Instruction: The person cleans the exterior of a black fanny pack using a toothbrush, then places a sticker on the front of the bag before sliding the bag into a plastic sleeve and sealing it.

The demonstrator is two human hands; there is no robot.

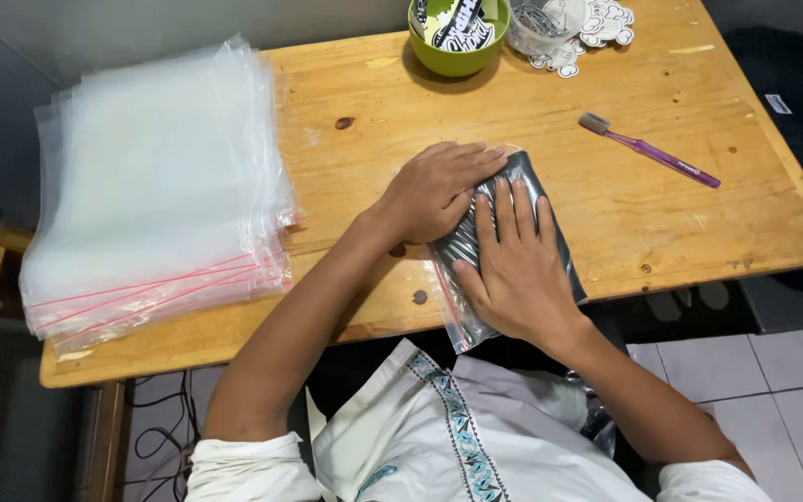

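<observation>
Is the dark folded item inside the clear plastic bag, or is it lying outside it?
Inside. The clear bag wraps the dark item, with both the left hand and the right hand pressing flat on top.

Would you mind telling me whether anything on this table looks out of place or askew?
A purple toothbrush lies loose on the wooden table, odd beside packing supplies. The stack of clear bags overhangs the table's left edge. Both hands press the bagged dark item.
</observation>
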